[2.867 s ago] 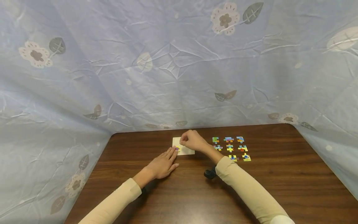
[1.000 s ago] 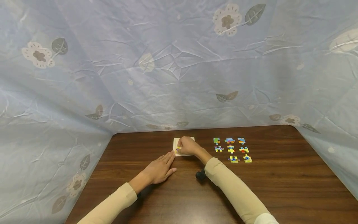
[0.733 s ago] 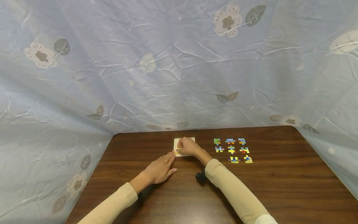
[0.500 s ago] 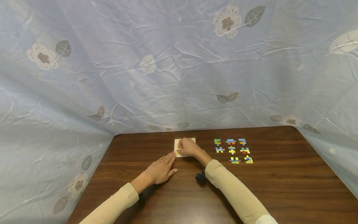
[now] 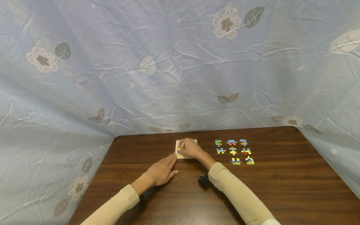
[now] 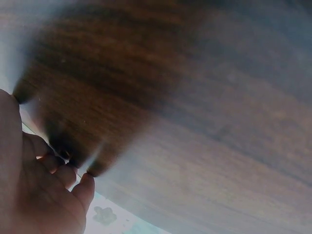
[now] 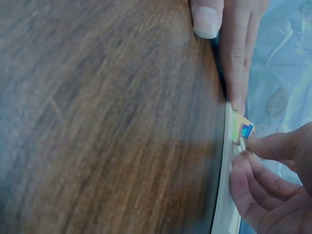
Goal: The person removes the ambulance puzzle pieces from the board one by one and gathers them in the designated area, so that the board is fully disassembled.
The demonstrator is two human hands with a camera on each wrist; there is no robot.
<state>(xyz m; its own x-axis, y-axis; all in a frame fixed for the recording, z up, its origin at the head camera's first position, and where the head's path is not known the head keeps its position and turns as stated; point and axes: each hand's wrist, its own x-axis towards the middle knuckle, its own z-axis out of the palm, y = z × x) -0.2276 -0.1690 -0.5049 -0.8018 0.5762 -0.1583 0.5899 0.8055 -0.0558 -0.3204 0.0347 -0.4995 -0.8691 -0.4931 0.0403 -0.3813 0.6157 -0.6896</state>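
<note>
A small cream puzzle board (image 5: 177,144) lies near the table's far edge. A yellow and purple jigsaw piece (image 5: 179,152) is at its lower left corner. My right hand (image 5: 191,148) reaches over the board, its thumb and curled fingers pinching this piece. In the right wrist view the jigsaw piece (image 7: 243,129) looks tilted on the pale board edge (image 7: 225,195), the thumb tip against it. My left hand (image 5: 161,172) lies flat with straight fingers, its fingertips touching the board's lower left corner. The left wrist view shows only the hand (image 6: 53,190) and blurred wood.
To the right, several loose jigsaw pieces (image 5: 232,151) lie in spaced rows on the brown wooden table (image 5: 281,175). A dark object (image 5: 203,180) shows beneath the right forearm. Pale blue floral cloth (image 5: 180,93) hangs behind the table and at both sides.
My right hand has come down and left from the board's upper part onto the jigsaw piece at the corner. The left hand has shifted slightly down-left. The loose pieces stay put.
</note>
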